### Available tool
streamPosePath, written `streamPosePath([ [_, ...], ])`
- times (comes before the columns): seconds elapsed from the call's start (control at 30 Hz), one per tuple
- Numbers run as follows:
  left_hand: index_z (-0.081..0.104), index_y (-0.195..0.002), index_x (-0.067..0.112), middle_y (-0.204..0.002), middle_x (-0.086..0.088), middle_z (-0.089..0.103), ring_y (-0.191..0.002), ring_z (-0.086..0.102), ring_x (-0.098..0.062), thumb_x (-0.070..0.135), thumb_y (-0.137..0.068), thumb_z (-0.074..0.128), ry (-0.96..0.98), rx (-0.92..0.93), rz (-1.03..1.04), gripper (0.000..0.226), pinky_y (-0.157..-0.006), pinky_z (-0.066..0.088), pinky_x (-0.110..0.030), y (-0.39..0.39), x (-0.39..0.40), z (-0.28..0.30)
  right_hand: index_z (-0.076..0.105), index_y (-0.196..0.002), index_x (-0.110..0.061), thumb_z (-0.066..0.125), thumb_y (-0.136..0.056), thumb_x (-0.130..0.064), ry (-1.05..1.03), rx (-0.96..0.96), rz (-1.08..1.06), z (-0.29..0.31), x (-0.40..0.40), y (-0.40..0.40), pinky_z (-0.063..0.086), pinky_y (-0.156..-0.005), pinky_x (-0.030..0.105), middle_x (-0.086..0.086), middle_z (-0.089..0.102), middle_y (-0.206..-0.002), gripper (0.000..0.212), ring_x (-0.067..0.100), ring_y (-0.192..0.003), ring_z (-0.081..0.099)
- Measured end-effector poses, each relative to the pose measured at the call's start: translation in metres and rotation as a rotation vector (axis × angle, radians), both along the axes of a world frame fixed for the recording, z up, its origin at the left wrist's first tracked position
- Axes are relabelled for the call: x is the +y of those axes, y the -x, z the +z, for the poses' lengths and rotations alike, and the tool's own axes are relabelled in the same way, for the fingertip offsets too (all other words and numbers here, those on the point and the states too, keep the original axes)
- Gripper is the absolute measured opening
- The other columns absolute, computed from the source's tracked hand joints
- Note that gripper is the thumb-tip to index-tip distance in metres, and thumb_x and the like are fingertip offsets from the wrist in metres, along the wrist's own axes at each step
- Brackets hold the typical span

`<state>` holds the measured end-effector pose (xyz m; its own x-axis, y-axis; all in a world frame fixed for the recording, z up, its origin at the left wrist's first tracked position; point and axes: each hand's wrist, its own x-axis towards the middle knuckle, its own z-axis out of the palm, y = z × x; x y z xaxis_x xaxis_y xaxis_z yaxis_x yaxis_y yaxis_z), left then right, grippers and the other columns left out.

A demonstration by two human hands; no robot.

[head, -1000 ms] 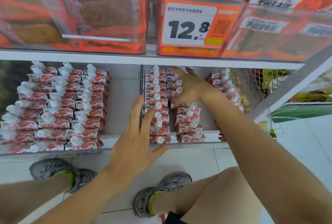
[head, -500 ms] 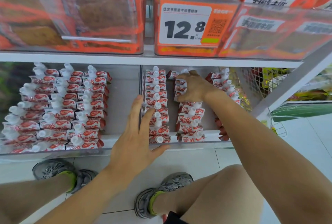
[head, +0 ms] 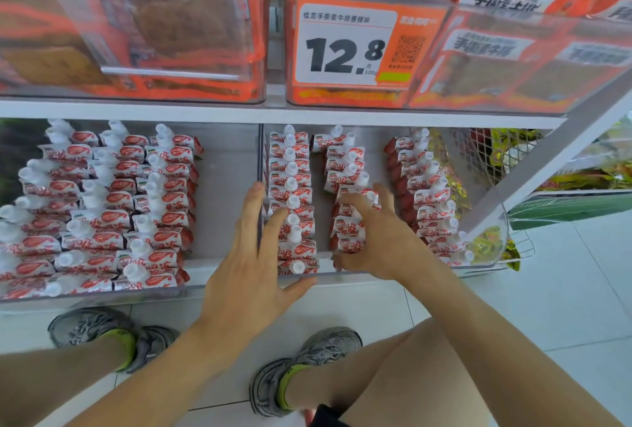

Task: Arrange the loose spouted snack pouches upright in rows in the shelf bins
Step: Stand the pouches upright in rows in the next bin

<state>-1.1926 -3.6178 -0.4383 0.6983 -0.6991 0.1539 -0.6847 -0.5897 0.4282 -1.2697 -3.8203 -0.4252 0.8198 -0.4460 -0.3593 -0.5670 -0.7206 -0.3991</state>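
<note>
Head view, the only 1 I have. My left hand (head: 253, 262) lies flat with fingers straight and spread, released, pressing the left row of pouches (head: 294, 201) in the right bin (head: 485, 255); its index and middle fingertips reach the divider wall between the bins, thumb along the front lip. My right hand (head: 372, 242) is curled claw-like over the middle row of pouches (head: 345, 166), fingertips wrapped round the front pouches of that row, grasping them; caps show between the fingers. A third row (head: 427, 194) stands just right of that hand, apart from it. The left bin (head: 222, 187) holds 3 upright rows (head: 113, 201), touched by neither hand.
</note>
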Motion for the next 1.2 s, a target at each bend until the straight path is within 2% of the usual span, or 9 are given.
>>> streamPosePath([
  [0.27,0.043,-0.14,0.016,-0.161,-0.005,0.007,-0.12,0.056,-0.024,0.069,-0.066,0.069,0.003,-0.002,-0.002,0.095,-0.048,0.052,-0.023,0.0,0.0,0.001,0.018,-0.15,-0.044,0.084,-0.07,-0.044,0.0,0.136,0.101,0.022,-0.015,-0.004,0.042,-0.109,0.04,0.005,-0.009,-0.162,0.104,0.038,-0.129,0.05],
  [0.33,0.043,-0.14,0.016,-0.161,-0.005,0.008,-0.119,0.057,-0.024,0.069,-0.066,0.07,0.005,0.0,-0.001,0.095,-0.047,0.051,-0.022,0.0,0.0,0.001,0.02,-0.151,-0.039,0.081,-0.073,-0.048,0.025,0.005,0.047,0.036,-0.03,-0.027,0.04,-0.107,0.037,0.011,0.015,-0.159,0.1,0.031,-0.129,0.051],
  [0.4,0.043,-0.141,0.017,-0.161,-0.004,0.008,-0.12,0.056,-0.023,0.069,-0.066,0.071,0.005,-0.003,-0.001,0.095,-0.047,0.05,-0.022,0.001,-0.001,0.001,0.039,-0.145,-0.027,0.074,-0.08,-0.047,0.059,-0.18,0.021,0.038,-0.051,-0.064,0.044,-0.098,0.032,0.011,0.048,-0.142,0.076,0.027,-0.123,0.054],
  [0.47,0.042,-0.141,0.017,-0.161,-0.004,0.008,-0.121,0.055,-0.023,0.069,-0.066,0.071,0.016,0.0,-0.005,0.095,-0.047,0.051,-0.022,0.001,0.0,0.001,0.057,-0.129,-0.021,0.064,-0.085,-0.054,0.139,-0.167,0.037,0.029,-0.064,-0.1,0.047,-0.088,0.029,0.005,0.064,-0.125,0.056,0.024,-0.115,0.059],
  [0.7,0.044,-0.138,0.015,-0.16,-0.004,0.012,-0.13,0.047,-0.022,0.067,-0.065,0.073,0.033,-0.008,0.0,0.094,-0.05,0.054,-0.023,0.001,-0.001,0.001,0.047,-0.141,-0.022,0.059,-0.089,-0.051,0.185,0.001,0.147,-0.005,-0.072,-0.139,0.041,-0.105,0.039,0.008,0.051,-0.143,0.061,0.031,-0.129,0.048],
  [0.97,0.044,-0.139,0.015,-0.16,-0.005,0.012,-0.13,0.048,-0.024,0.064,-0.065,0.075,0.024,-0.015,-0.013,0.094,-0.053,0.054,-0.023,0.0,0.0,0.0,0.056,-0.129,-0.016,0.055,-0.092,-0.052,0.147,0.029,0.089,0.0,-0.088,-0.127,0.044,-0.09,0.03,0.007,0.061,-0.123,0.051,0.027,-0.115,0.057],
  [1.07,0.039,-0.142,0.015,-0.16,-0.003,0.006,-0.14,0.034,-0.025,0.061,-0.068,0.074,0.072,0.015,-0.037,0.095,-0.078,0.057,-0.03,0.0,0.002,0.0,0.06,-0.123,-0.007,0.049,-0.095,-0.055,0.04,-0.109,0.025,0.016,-0.09,-0.103,0.046,-0.087,0.032,0.009,0.064,-0.112,0.057,0.028,-0.109,0.06],
  [1.13,0.037,-0.142,0.014,-0.158,-0.003,0.013,-0.146,0.021,-0.024,0.056,-0.071,0.073,0.125,0.013,-0.055,0.09,-0.103,0.037,-0.026,0.003,0.002,0.01,0.051,-0.135,-0.014,0.055,-0.093,-0.054,-0.066,-0.276,-0.047,0.024,-0.09,-0.071,0.043,-0.097,0.035,0.004,0.059,-0.127,0.059,0.026,-0.12,0.053],
  [1.2,0.037,-0.141,0.017,-0.15,0.003,0.028,-0.142,0.025,-0.014,0.053,-0.076,0.069,0.224,0.038,-0.088,0.08,-0.112,0.02,-0.012,0.008,-0.007,0.029,0.034,-0.147,-0.022,0.064,-0.087,-0.056,-0.262,-0.246,-0.137,0.027,-0.087,-0.03,0.041,-0.105,0.037,-0.007,0.047,-0.138,0.076,0.018,-0.126,0.047],
])
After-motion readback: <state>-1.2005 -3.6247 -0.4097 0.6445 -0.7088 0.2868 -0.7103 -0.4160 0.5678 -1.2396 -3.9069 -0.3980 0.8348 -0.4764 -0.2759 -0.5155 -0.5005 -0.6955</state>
